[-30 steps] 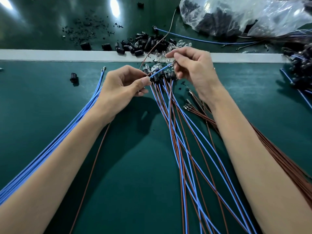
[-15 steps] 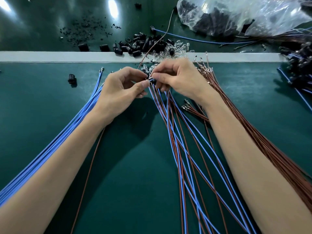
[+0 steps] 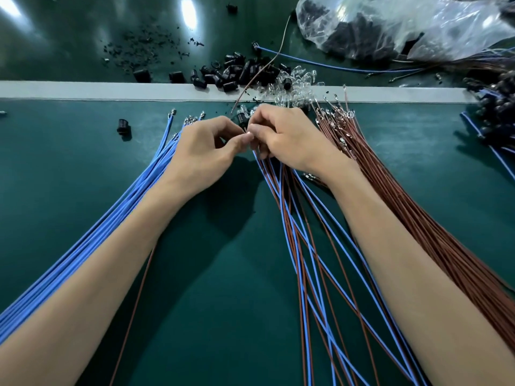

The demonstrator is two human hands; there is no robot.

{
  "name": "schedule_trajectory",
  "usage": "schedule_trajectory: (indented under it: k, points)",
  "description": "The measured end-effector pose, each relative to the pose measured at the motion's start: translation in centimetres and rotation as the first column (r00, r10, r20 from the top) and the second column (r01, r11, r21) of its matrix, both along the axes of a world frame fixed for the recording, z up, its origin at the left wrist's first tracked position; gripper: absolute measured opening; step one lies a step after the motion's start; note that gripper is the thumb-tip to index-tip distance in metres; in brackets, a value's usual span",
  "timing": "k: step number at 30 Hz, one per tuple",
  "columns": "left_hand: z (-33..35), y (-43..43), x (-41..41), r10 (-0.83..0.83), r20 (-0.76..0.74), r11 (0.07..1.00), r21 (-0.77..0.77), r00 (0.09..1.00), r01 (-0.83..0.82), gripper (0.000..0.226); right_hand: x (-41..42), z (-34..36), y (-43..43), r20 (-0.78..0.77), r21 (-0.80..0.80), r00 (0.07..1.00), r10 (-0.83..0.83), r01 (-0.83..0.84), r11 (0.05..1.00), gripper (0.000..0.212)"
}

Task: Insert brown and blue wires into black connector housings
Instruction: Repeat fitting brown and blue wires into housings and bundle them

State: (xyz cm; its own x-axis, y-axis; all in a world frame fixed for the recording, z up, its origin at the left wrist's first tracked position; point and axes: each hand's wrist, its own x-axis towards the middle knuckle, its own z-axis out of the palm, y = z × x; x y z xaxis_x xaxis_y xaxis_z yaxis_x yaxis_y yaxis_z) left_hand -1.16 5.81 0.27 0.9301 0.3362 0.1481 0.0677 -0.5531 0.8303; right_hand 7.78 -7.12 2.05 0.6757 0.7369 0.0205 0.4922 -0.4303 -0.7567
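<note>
Little of the black connector housing [image 3: 242,118] shows. Only a dark sliver peeks out between the fingertips, at the far middle of the green tabletop [image 3: 55,168]. Whether a wire end sits in it cannot be told, since the knuckles cover the spot. The fanned brown and blue wires [image 3: 306,246] vanish at their far ends under the right hand [image 3: 289,140] and run off the near edge. The blue wire bundle [image 3: 111,218] passes beneath the left forearm and is cut off at the left edge. The brown wire bundle [image 3: 418,218] lies right of the right forearm and leaves at the right edge, with its metal tips fanned toward the pale strip [image 3: 83,90]. The contents of the clear plastic bag [image 3: 404,26], far right, are only dark shapes.

The left hand [image 3: 203,151] is curled, thumb and forefinger clamped on the housing from the left. The right hand meets it knuckles up, its fingers bent and pinched on the same piece, and the two thumb tips touch. Both forearms reach in from the near corners.

A loose pile of housings [image 3: 237,72] lies beyond the strip, and a lone housing [image 3: 123,126] lies far left.
</note>
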Motion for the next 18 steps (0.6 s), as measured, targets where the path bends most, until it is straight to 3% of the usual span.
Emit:
schedule_trajectory:
  k: [3, 6, 12, 15, 18]
  points:
    - [-0.1, 0.2, 0.0, -0.009, -0.035, 0.999, 0.04, 0.999, 0.01, 0.009, -0.1, -0.1, 0.1, 0.048, -0.018, 0.999, -0.017, 0.018, 1.0, 0.012]
    - [-0.3, 0.2, 0.0, -0.031, -0.059, 0.999, -0.027, 0.998, 0.029, 0.008, -0.2, -0.2, 0.3, 0.055, -0.005, 0.998, -0.03, 0.031, 1.0, 0.01]
    - [-1.3, 0.1, 0.3, 0.016, 0.004, 0.999, -0.05, 1.0, -0.016, 0.009, 0.8, -0.2, -0.1, 0.121, 0.038, 0.991, -0.06, 0.056, 0.998, 0.011]
    - [-1.5, 0.1, 0.1, 0.037, 0.03, 0.998, -0.059, 0.999, -0.035, 0.007, 2.7, -0.1, 0.3, 0.314, 0.069, 0.915, -0.254, 0.244, 0.967, 0.016]
    - [-1.6, -0.1, -0.1, 0.025, 0.049, 1.0, 0.006, 0.998, -0.026, 0.008, 4.5, -0.6, 0.9, 0.407, -0.15, 0.849, -0.336, 0.425, 0.893, 0.029]
